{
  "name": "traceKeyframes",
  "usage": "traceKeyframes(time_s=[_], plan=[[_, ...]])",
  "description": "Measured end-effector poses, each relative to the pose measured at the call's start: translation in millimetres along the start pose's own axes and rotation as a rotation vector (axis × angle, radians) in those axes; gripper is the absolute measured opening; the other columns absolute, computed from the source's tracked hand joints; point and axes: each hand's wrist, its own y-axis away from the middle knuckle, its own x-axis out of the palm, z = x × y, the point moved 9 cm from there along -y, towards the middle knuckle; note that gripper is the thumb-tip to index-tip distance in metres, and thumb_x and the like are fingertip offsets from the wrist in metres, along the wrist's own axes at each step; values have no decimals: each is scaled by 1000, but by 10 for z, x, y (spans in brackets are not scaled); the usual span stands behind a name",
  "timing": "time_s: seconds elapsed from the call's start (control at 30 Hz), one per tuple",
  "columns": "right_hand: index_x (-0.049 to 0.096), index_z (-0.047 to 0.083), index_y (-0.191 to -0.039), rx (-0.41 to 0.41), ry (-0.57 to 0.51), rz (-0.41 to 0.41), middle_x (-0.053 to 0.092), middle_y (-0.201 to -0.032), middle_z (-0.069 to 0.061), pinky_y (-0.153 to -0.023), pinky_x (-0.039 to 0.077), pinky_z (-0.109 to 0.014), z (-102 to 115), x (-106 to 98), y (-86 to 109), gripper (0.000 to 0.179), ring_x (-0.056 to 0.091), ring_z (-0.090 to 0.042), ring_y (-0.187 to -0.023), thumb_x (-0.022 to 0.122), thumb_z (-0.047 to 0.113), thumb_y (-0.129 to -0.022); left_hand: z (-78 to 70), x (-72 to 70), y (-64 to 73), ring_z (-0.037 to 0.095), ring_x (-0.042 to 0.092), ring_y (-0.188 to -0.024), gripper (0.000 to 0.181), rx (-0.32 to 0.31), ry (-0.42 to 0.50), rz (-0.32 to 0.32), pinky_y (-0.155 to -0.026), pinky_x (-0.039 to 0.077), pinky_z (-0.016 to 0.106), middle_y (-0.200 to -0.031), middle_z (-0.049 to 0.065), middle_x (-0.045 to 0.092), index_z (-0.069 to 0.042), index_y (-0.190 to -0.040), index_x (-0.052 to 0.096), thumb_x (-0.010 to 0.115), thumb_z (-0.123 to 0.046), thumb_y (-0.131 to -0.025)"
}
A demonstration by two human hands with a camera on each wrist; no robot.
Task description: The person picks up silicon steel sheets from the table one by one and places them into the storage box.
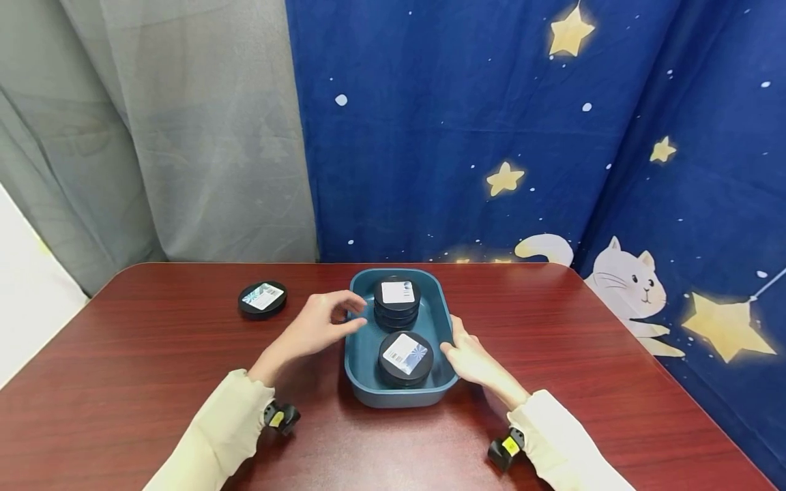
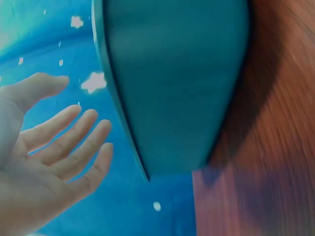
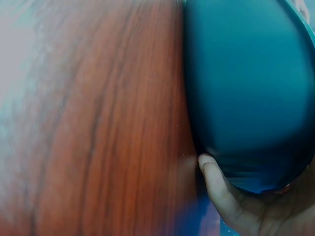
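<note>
A blue rectangular box (image 1: 399, 397) stands on the table with flat round black containers inside. At its back is a stack of several containers (image 1: 397, 300); nearer the front lies another labelled container (image 1: 405, 359), perhaps on a second one. My left hand (image 1: 325, 317) hovers at the box's left rim, its thumb and fingers spread apart and holding nothing; the left wrist view shows the same empty hand (image 2: 59, 152). On the right side, my right hand (image 1: 469, 354) grips the box wall, thumb at the rim. Its fingers lie against the outside, partly hidden.
One more black round container (image 1: 262, 299) with a white and blue label lies on the table, left of the box. The reddish-brown wooden table (image 1: 153, 354) ends at the back against a grey curtain (image 1: 215, 136) and a blue starry curtain (image 1: 430, 136).
</note>
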Motion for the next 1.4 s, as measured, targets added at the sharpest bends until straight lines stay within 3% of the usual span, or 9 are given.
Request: traceKeyframes(time_s=[0.17, 0.77, 1.0, 1.23, 1.4], plan=[[22, -3, -134, 11, -9, 9, 43, -126, -25, -89, 37, -51, -25, -9, -5, 54, 48, -36, -109, 43, 6, -86, 219, -194, 72, 17, 62, -78, 21, -82, 14, -69, -69, 49, 35, -86, 7, 65, -3, -99, 61, 64, -7, -79], [22, -4, -134, 6, 0, 2, 44, -125, -26, -90, 36, -51, 2, -33, -14, 54, 48, -36, -108, 42, 6, -85, 784, -712, 291, 26, 62, -86, 21, -228, -90, -154, -73, 48, 37, -90, 13, 66, 1, -102, 58, 59, -7, -83], [22, -3, -134, 10, -8, 3, 45, -125, -25, -89, 37, -50, -16, -9, -32, 54, 49, -35, -107, 42, 7, -85, 987, -895, 396, 29, 62, -84, 27, -304, -154, -190, -67, 45, 20, -93, 18, 65, 4, -106, 56, 60, -10, -83], [23, -4, -133, 4, -11, 3, 44, -125, -26, -89, 37, -50, -2, -7, -23, 53, 49, -35, -107, 42, 6, -85, 1134, -1046, 452, 30, 63, -78, 31, -326, -232, -243, -77, 40, 42, -89, 23, 64, 9, -104, 55, 62, -9, -79], [23, -4, -133, -1, -9, 1, 45, -124, -26, -89, 37, -50, 4, 4, -17, 53, 49, -35, -107, 43, 5, -85, 1282, -1093, 502, 37, 59, -88, 40, -422, -232, -224, -80, 39, 44, -96, 28, 60, 13, -109, 50, 63, -11, -79]])
